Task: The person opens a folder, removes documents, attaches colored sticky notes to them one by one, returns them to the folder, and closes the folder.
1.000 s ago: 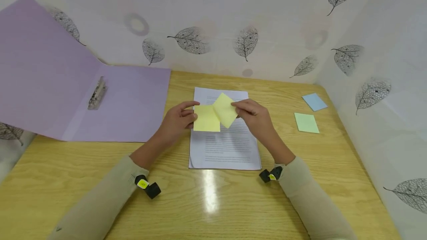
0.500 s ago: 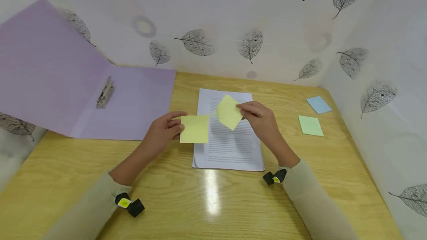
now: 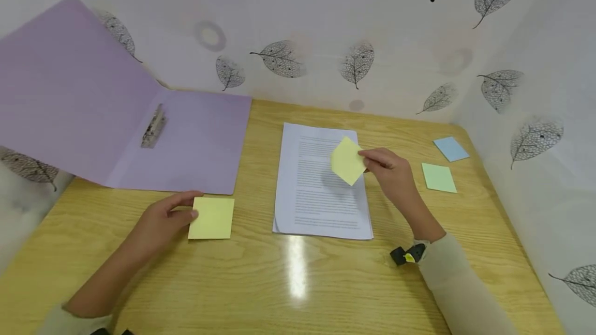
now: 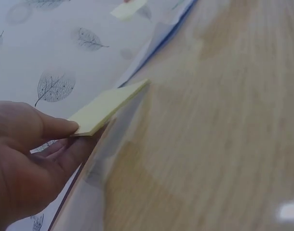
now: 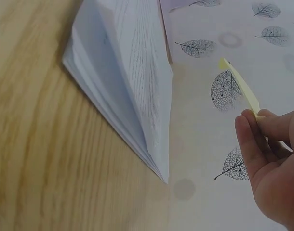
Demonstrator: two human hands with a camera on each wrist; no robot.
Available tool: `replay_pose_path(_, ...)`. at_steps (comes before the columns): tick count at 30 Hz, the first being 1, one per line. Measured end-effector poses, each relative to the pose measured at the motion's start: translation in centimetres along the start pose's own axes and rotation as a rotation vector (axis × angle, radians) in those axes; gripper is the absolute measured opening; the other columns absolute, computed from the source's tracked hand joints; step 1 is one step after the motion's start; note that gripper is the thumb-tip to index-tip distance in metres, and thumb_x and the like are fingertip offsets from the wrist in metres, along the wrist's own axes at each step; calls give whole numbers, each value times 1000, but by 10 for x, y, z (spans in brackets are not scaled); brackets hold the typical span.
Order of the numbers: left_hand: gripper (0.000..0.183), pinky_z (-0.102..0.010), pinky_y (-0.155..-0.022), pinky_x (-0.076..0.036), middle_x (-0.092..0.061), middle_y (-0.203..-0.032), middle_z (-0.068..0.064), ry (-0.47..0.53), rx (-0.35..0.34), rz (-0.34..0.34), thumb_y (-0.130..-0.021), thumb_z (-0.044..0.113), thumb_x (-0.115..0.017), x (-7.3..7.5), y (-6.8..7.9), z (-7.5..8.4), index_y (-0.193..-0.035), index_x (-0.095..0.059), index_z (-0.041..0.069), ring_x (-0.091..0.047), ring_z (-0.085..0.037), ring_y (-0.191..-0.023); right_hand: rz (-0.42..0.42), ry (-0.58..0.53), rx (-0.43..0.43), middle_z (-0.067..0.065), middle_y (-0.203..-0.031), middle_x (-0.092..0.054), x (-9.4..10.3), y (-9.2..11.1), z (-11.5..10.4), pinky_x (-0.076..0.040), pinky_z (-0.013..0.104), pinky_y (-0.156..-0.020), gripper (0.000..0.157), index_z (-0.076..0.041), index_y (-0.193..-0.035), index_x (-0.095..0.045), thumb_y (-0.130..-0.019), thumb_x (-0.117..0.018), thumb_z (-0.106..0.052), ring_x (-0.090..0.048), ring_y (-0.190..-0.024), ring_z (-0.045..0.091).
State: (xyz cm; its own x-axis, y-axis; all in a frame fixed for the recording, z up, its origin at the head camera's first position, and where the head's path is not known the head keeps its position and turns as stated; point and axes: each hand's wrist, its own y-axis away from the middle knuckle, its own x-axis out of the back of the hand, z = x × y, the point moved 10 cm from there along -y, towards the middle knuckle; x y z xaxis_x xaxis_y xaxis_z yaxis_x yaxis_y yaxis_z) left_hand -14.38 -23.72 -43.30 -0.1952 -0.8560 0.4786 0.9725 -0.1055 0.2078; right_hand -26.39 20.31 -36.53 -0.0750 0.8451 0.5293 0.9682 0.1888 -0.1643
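My left hand [image 3: 163, 226] pinches a yellow sticky note pad [image 3: 211, 218] by its left edge, in front of the purple folder. In the left wrist view the pad [image 4: 108, 106] shows some thickness between thumb and fingers. My right hand [image 3: 391, 172] pinches a single yellow sticky note [image 3: 347, 162] at its right corner. That note hangs above a stack of printed paper [image 3: 326, 195], apart from it as far as I can tell. In the right wrist view the note [image 5: 243, 89] is seen nearly edge-on, slightly bent.
The purple folder [image 3: 205, 143] lies open at the left, its cover raised, with a metal clip [image 3: 154, 127] by the spine. A green note pad [image 3: 439, 178] and a blue note pad [image 3: 451, 149] lie at the right. Leaf-patterned walls border the wooden table [image 3: 251, 283].
The yellow note has come off the pad. My left hand has carried the pad left and toward me, away from the paper. My right hand has shifted slightly right with the note.
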Motion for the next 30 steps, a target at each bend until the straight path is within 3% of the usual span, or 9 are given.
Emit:
replay_pose_path(5,49,-22,-78,-53,-63,-120,-15,-94,2,-7,-102,25,-62,-3,9,-3,-147,-52,11,-63,-19,-103,-8,-31,-19,11,-122,-67,-1,1,2,-60,26,-80,26,-6,-124,-72,-101,-62,-15,-66,-89,5)
replay_pose_path(10,50,-25,-84,-53,-63,-121,-14,-183,-27,12,-101,20,-63,-5,15,-1,-147,-51,5,-59,-24,-109,-10,-26,-49,11,-120,-67,-2,2,3,-60,27,-80,26,-7,-123,-72,-101,-63,-16,-66,-87,9)
replay_pose_path(13,51,-16,-90,-49,-59,-134,-18,-197,-64,46,-101,20,-63,-1,18,5,-147,-50,3,-57,-32,-119,-11,-12,-52,11,-119,-67,-3,4,5,-60,28,-80,25,-7,-123,-72,-102,-62,-16,-66,-87,10)
replay_pose_path(16,49,-3,-88,-41,-57,-136,-19,-198,-110,92,-101,19,-63,5,21,13,-145,-51,2,-56,-31,-119,-10,-4,-59,10,-119,-67,-3,5,7,-60,30,-80,26,-7,-123,-72,-102,-62,-17,-67,-86,9)
replay_pose_path(18,47,0,-87,-40,-57,-136,-18,-185,-126,110,-102,19,-62,9,21,18,-145,-52,3,-57,-25,-118,-9,-5,-60,9,-118,-67,-4,5,8,-60,32,-80,26,-7,-123,-72,-102,-62,-18,-67,-86,9)
replay_pose_path(21,46,-3,-87,-44,-58,-136,-14,-131,-139,104,-102,20,-61,9,16,26,-146,-52,7,-56,-7,-114,-4,-17,-51,7,-116,-68,-4,6,7,-60,34,-80,25,-7,-122,-72,-101,-63,-18,-67,-86,10)
replay_pose_path(23,47,-6,-87,-47,-59,-136,-12,-90,-152,88,-103,24,-60,6,10,35,-147,-52,10,-55,5,-110,-2,-32,-42,7,-114,-68,-6,6,6,-60,35,-80,25,-7,-121,-72,-101,-63,-18,-68,-86,12)
replay_pose_path(25,48,-9,-87,-50,-60,-137,-11,-34,-171,66,-103,27,-60,-1,0,48,-148,-51,12,-56,8,-110,-4,-51,-35,7,-115,-67,-8,7,3,-60,35,-81,25,-7,-122,-72,-101,-64,-17,-68,-86,13)
replay_pose_path(30,48,-17,-89,-54,-63,-136,-6,83,-248,-7,-102,29,-61,-35,-28,96,-146,-53,12,-65,-10,-114,-17,-108,-8,11,-118,-65,-20,6,-7,-61,34,-83,26,-5,-124,-70,-101,-63,-16,-69,-88,15)
